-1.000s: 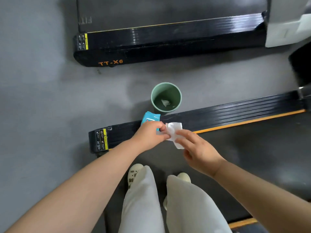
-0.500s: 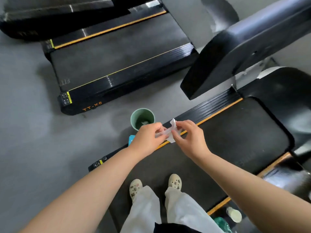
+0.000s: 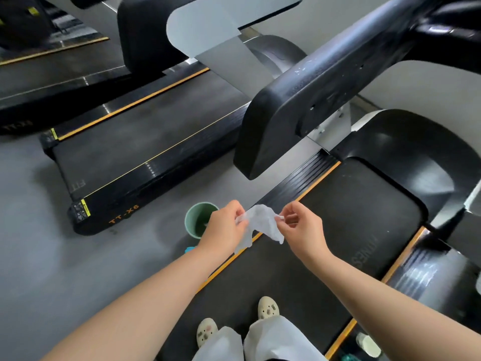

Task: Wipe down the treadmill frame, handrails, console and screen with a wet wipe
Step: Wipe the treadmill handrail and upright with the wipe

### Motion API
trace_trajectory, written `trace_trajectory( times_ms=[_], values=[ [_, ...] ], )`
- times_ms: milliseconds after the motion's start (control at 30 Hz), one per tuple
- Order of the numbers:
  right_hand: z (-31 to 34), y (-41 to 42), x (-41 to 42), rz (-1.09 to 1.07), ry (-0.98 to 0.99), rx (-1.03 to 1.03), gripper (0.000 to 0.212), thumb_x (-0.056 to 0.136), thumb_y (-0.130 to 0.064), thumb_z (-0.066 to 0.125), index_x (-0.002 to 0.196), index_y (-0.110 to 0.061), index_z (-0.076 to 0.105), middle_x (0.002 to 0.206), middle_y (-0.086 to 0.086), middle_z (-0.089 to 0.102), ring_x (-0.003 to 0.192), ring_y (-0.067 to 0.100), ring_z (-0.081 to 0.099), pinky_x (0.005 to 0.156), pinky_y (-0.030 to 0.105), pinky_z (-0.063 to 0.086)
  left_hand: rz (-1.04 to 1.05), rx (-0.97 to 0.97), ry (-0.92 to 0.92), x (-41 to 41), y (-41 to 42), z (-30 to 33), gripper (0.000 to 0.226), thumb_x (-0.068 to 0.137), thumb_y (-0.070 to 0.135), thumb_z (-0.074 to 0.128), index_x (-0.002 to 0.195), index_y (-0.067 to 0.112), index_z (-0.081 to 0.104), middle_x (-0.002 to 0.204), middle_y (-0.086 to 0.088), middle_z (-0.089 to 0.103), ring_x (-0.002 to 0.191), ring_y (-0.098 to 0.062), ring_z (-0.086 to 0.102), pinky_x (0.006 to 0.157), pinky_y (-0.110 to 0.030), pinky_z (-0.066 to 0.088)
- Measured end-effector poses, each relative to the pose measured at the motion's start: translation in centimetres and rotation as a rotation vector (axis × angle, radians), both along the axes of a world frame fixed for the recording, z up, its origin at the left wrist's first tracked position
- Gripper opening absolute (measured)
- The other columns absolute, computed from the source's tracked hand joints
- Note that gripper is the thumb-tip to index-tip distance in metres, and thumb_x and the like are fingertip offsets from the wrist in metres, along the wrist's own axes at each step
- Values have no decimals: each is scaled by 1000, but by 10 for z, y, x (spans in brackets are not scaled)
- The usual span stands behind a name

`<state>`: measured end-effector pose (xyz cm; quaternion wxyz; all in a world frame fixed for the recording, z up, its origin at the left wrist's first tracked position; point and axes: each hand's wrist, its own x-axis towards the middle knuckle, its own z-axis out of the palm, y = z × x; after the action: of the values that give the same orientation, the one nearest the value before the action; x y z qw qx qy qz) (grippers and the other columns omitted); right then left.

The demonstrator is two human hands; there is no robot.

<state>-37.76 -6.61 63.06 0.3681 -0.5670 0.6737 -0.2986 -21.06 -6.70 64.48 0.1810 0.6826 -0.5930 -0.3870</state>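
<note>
My left hand [image 3: 226, 225] and right hand [image 3: 303, 226] each pinched a wipe [image 3: 261, 224] edge, fingers curled, spread above the belt [image 3: 351, 220] near a cup [image 3: 196, 220].

- The thin white wet wipe [image 3: 261, 224] pinched between my left hand [image 3: 226, 225] and my right hand [image 3: 302, 227] looks like soft, crumpled cloth — slightly translucent.
- The broad black handrail [image 3: 299, 110] looks like smooth moulded plastic with a dull sheen.
- The dark running belt [image 3: 325, 246] under my feet is matt and finely textured.
- The ribbed black side rail [image 3: 294, 183] is glossy.
- The round green cup [image 3: 194, 220] on the matt grey floor [image 3: 52, 256] looks like plain plastic.
</note>
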Motion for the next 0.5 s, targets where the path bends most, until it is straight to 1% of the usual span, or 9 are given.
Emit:
trace_trajectory(
  times_ms=[100,200,267,300,333,367,433,467,500],
  values=[
    [3,1,-3,6,8,-48,27,88,-12,63,72,-29,49,73,-6,56,66,8,52,57,11,42,3,-27,67,-17,-3,6,11,92,2,46,96,11,42,72,1,49,66,-17,44,56,-19,38],
    [4,2,-6,6,3,-66,17,90,-13,60,78,-25,58,75,-3,58,69,12,53,58,11,42,1,-8,28,-31,-5,6,20,90,-2,43,80,16,44,69,1,42,64,-17,36,55,-22,32],
    [3,4,-10,4,-9,-70,14,90,-12,60,81,-22,61,77,-3,60,71,13,56,60,12,42,23,57,48,-40,-4,11,25,89,3,40,73,17,53,71,5,45,65,-13,39,53,-13,33],
    [4,5,-12,7,-19,-74,13,90,-12,60,82,-22,62,77,-3,61,71,12,56,61,12,43,23,63,69,-45,-4,14,26,87,11,37,81,14,63,78,6,50,70,-11,42,55,-6,34],
    [4,5,-14,12,-27,-76,12,90,-13,60,84,-23,61,78,-4,62,71,10,57,61,12,44,2,55,89,-49,-6,15,40,81,19,33,99,9,67,90,5,55,79,-10,44,61,-1,33],
    [4,6,-16,21,-27,-77,11,90,-14,60,84,-23,60,78,-5,62,71,9,57,60,13,45,-21,71,88,-54,-6,18,52,78,22,29,117,10,63,103,2,57,88,-10,44,69,1,32],
    [4,8,-20,49,25,-72,10,91,-17,61,85,-25,58,78,-5,60,69,7,55,59,12,42,4,169,121,-63,-7,20,41,93,17,31,130,17,50,124,-9,54,100,-17,48,92,-16,40],
    [3,8,-22,63,63,-66,10,90,-19,62,85,-26,57,79,-4,59,68,7,53,59,12,40,27,221,157,-66,-7,17,36,98,10,33,130,21,46,128,-11,52,106,-22,50,98,-26,42],
    [3,8,-24,74,87,-56,10,90,-21,62,85,-26,55,79,-4,58,67,7,52,58,12,39,20,273,185,-70,-6,18,42,99,6,34,138,23,40,129,-10,51,111,-23,52,100,-31,43]
  ],
)
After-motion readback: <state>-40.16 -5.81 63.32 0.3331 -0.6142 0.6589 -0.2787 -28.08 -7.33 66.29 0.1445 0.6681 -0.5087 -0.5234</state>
